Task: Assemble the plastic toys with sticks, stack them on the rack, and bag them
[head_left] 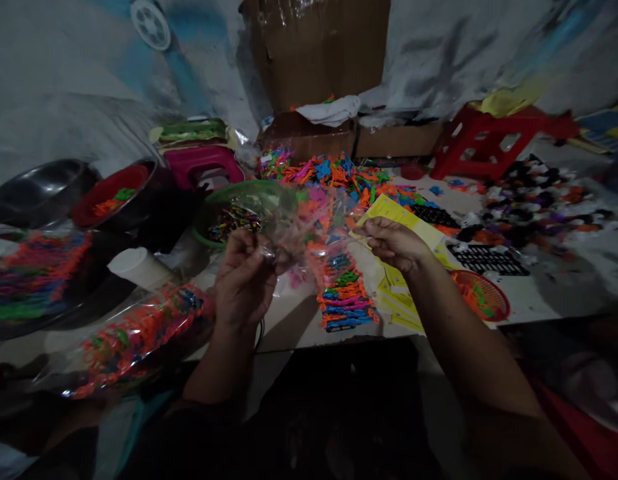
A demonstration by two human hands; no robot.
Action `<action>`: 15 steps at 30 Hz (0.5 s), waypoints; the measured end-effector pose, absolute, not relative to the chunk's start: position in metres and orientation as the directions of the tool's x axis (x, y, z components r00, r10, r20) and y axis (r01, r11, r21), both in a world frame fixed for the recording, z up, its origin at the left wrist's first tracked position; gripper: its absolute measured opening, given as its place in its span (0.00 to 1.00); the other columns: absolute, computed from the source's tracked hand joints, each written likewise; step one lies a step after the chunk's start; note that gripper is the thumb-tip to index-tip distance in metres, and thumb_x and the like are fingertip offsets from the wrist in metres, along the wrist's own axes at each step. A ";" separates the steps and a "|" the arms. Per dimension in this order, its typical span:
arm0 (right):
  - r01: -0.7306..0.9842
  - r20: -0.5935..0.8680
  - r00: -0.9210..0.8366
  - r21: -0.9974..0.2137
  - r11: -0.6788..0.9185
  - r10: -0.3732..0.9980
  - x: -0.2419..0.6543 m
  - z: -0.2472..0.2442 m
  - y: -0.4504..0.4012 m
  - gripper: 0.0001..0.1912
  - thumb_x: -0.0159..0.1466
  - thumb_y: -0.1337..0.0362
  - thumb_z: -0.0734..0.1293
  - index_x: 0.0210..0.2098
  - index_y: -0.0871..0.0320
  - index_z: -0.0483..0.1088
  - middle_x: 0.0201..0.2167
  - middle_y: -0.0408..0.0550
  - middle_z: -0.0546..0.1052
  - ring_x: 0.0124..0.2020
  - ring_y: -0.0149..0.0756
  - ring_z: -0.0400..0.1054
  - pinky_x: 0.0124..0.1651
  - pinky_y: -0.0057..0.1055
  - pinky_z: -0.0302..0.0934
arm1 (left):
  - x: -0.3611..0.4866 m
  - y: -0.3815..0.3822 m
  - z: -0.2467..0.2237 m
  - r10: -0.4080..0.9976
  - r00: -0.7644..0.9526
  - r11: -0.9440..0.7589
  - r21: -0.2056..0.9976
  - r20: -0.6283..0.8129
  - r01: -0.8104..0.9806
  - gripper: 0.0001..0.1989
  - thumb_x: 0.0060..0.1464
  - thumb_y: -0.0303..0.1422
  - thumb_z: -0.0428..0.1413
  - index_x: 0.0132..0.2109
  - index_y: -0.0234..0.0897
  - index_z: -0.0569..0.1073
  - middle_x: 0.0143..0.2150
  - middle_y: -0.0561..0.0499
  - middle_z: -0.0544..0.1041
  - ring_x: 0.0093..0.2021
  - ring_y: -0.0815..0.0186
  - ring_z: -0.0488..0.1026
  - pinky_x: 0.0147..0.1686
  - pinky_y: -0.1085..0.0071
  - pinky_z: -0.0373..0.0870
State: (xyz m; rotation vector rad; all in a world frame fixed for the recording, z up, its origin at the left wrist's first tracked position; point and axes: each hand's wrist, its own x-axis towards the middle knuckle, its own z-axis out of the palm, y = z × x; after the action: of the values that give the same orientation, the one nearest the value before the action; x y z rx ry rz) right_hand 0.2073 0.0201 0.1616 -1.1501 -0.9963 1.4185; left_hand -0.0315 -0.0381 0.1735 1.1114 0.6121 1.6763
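Observation:
My left hand (246,277) is raised over the table, its fingers closed on the crumpled edge of a clear plastic bag (293,230). The bag's thin film stretches toward the middle. Level with it on the right, my right hand (393,243) pinches the corner of a yellow paper sheet (389,210); its grip is partly blurred. Between and below both hands lies a row of small colourful plastic toys (343,293), in orange, blue, green and pink. More yellow slips (401,300) lie beneath my right hand.
A green basket (203,230) holds small multicoloured pieces. Behind it spreads a heap of bright toys (333,173). A filled clear bag (139,333) and a white cup (139,267) are at left. A red basket (503,300), black racks (489,259) and a red stool (489,137) are at right.

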 end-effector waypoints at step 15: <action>-0.316 0.362 0.215 -0.853 0.416 0.907 0.206 0.131 0.078 0.26 0.44 0.38 0.65 0.25 0.54 0.59 0.28 0.42 0.73 0.35 0.36 0.71 0.34 0.33 0.65 | -0.025 0.079 0.086 0.707 0.083 -0.622 0.562 0.702 0.545 0.15 0.46 0.34 0.57 0.44 0.37 0.69 0.29 0.52 0.68 0.32 0.67 0.66 0.39 0.69 0.64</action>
State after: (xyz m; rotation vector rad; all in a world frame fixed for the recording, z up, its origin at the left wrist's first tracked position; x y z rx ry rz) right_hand 0.2064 0.0783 0.1310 -0.7222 -1.0078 0.9587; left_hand -0.0250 0.0794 0.0859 2.1926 1.2811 1.5728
